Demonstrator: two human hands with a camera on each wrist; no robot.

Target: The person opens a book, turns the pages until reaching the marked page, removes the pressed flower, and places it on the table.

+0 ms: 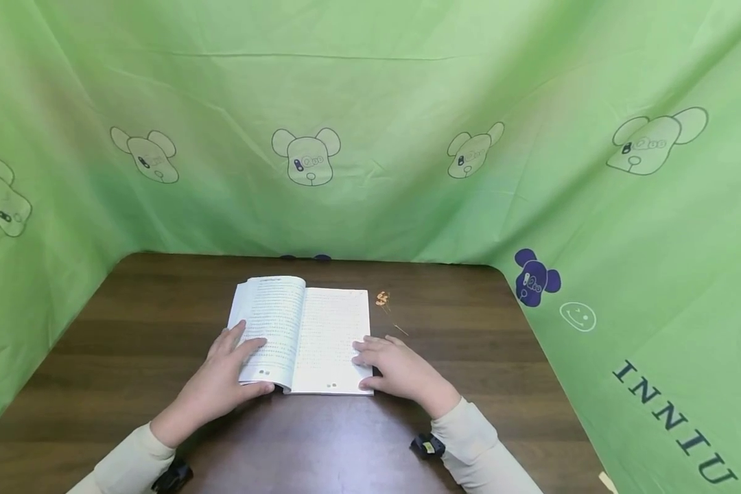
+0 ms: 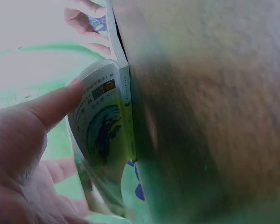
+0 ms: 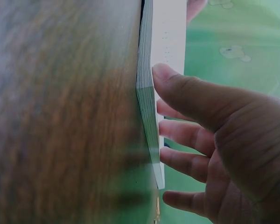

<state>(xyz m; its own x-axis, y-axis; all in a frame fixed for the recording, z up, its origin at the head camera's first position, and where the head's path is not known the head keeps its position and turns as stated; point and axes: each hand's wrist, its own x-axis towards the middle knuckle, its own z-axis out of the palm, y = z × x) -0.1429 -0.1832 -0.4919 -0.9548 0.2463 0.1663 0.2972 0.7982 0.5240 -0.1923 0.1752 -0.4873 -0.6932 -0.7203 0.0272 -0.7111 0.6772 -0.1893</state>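
Observation:
An open book (image 1: 333,336) lies on the brown table, its printed left page (image 1: 274,322) bowed up and its right page flat. My left hand (image 1: 222,377) rests at the left page's lower corner, index finger across the paper and thumb along the bottom edge. Under that raised side, the left wrist view shows a colourful cover (image 2: 102,126). On the right page's outer edge lie the fingertips of my right hand (image 1: 398,370), fingers nearly straight. Its thumb (image 3: 177,86) touches the page near the thick page block (image 3: 147,93).
Beyond the book's right edge lie a small orange cluster (image 1: 381,299) and a thin stick (image 1: 401,330) on the table (image 1: 469,384). Green cloth (image 1: 377,206) printed with bear heads hangs round the back and sides.

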